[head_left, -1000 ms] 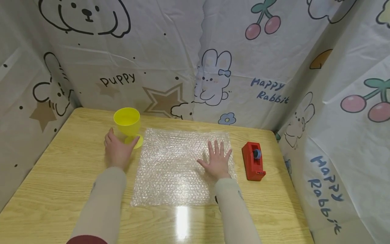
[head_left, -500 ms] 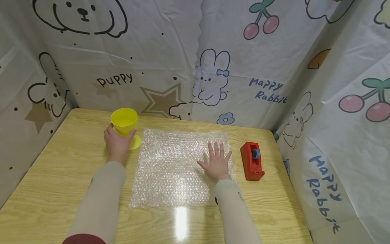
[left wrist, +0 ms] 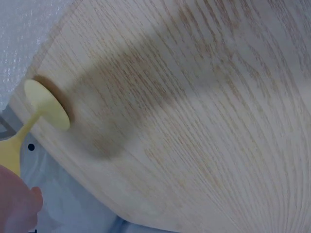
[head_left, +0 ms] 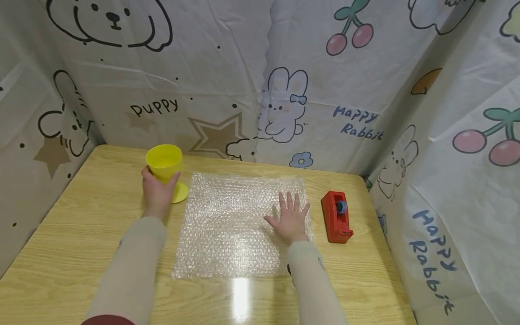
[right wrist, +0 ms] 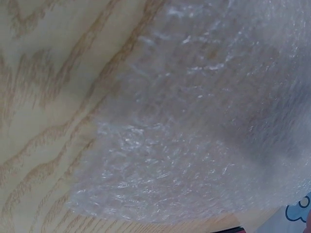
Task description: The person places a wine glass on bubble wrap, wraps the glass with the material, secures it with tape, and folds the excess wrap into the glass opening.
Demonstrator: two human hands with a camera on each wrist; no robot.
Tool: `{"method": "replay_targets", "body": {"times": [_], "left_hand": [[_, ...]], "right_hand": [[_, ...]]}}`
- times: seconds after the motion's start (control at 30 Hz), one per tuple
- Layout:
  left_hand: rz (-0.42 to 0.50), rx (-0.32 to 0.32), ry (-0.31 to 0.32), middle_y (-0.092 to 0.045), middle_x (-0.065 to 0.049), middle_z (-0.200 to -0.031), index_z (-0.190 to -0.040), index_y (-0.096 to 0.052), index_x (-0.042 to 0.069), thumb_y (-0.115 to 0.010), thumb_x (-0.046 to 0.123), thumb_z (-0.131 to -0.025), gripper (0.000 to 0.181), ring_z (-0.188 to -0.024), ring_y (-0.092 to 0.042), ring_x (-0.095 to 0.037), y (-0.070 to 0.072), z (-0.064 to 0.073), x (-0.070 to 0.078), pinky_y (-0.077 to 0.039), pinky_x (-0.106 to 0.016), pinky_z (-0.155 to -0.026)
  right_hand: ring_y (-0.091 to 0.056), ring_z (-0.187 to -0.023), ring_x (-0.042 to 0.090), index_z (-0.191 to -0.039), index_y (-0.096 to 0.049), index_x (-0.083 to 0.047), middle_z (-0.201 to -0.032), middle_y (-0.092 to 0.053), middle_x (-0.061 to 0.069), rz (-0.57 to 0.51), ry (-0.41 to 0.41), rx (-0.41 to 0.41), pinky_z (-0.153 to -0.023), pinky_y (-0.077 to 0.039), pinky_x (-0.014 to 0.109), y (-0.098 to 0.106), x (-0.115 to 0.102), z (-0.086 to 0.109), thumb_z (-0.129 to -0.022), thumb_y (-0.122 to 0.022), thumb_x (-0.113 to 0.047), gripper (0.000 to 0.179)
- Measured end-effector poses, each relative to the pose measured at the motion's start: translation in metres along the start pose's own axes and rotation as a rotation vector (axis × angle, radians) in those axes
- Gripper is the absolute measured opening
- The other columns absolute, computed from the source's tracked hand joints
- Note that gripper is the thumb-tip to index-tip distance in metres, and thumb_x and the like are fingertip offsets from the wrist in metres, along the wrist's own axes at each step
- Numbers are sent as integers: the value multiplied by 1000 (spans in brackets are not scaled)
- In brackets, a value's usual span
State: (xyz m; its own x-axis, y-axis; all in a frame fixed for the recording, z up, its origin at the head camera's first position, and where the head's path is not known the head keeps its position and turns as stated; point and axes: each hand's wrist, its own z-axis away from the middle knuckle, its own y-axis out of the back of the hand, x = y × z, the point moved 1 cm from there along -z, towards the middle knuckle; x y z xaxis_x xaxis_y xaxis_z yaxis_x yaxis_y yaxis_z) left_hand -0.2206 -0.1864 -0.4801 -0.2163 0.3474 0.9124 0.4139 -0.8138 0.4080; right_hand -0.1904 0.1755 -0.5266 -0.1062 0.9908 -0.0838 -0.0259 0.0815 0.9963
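In the head view a yellow plastic goblet (head_left: 164, 159) is at the back left of the table. My left hand (head_left: 156, 194) holds it by the bowl, thumb on the right side and fingers round the left. The left wrist view has the goblet's round foot (left wrist: 47, 106) and stem, with part of my hand (left wrist: 17, 204) at the bowl; whether the foot touches the table I cannot tell. A sheet of bubble wrap (head_left: 225, 221) lies flat in the middle. On its right part rests my right hand (head_left: 290, 222), palm down, fingers spread straight.
Right of the bubble wrap stands a red tape dispenser (head_left: 336, 219) with a small blue roll. The wooden table (head_left: 93, 234) is bounded at the back and sides by a printed white curtain (head_left: 215, 67). In the right wrist view, bubble wrap (right wrist: 194, 121) covers most of the wood.
My left hand has moved up from beside the goblet's stem and foot to grip its bowl, and the goblet has shifted slightly and leans left. My right hand stays on the bubble wrap.
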Motion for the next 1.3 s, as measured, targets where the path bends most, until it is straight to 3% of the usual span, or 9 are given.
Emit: {"method": "replay_targets", "body": {"times": [0.2,0.33,0.43,0.57,0.67,0.87,1.03,1.3], "left_hand": [[86,24,-3,-30,-14,-144,-141,-16,10,-66,43,-82,84,-132,-34,-26,-1,-1,8,-24,-37,-115],[122,84,-38,-30,-14,-139,-138,-19,10,-68,39,-81,81,-124,-39,-26,-1,1,18,-29,-36,-111],[151,143,-58,-30,-13,-138,-138,-20,10,-68,36,-81,79,-121,-40,-26,1,0,25,-31,-36,-109],[180,180,-67,-28,-11,-138,-138,-20,11,-68,35,-81,78,-122,-39,-24,6,0,31,-29,-33,-110],[180,154,-61,-26,-10,-138,-138,-19,13,-67,36,-82,77,-122,-38,-23,8,2,34,-30,-32,-110],[157,58,-60,-23,-9,-141,-141,-15,16,-65,38,-84,80,-122,-36,-24,7,7,36,-30,-37,-109],[147,32,-88,-24,-12,-141,-142,-15,14,-65,37,-84,79,-122,-37,-26,-1,10,40,-30,-39,-109],[162,-18,-125,-30,-15,-138,-141,-18,10,-65,34,-85,77,-120,-38,-28,-22,18,53,-31,-42,-107]], "right_hand": [[-7,-144,38,-152,-12,-19,-157,-15,14,-49,-37,-20,-108,1,69,1,4,1,-83,-44,-71,92],[-9,-144,38,-151,-13,-18,-156,-18,15,-63,-52,-25,-108,-1,69,1,9,0,-83,-43,-71,91],[-17,-142,39,-150,-19,-14,-153,-24,17,-84,-83,-32,-109,-9,67,1,14,-1,-84,-44,-69,89],[-36,-130,40,-143,-32,-3,-141,-39,22,-79,-182,-76,-102,-32,59,0,27,0,-89,-43,-61,80],[-44,-119,41,-134,-40,5,-128,-47,26,-83,-306,-139,-92,-43,54,2,39,5,-93,-44,-52,70],[-58,-98,39,-113,-53,12,-109,-57,28,-195,-538,-252,-76,-52,48,15,60,21,-92,-49,-30,48],[-63,-78,29,-96,-60,9,-91,-65,22,-266,-585,-260,-64,-53,40,19,67,27,-89,-50,-23,34],[-61,-89,33,-106,-58,11,-102,-64,26,-400,-617,-256,-80,-51,45,11,68,25,-90,-49,-21,37]]}}
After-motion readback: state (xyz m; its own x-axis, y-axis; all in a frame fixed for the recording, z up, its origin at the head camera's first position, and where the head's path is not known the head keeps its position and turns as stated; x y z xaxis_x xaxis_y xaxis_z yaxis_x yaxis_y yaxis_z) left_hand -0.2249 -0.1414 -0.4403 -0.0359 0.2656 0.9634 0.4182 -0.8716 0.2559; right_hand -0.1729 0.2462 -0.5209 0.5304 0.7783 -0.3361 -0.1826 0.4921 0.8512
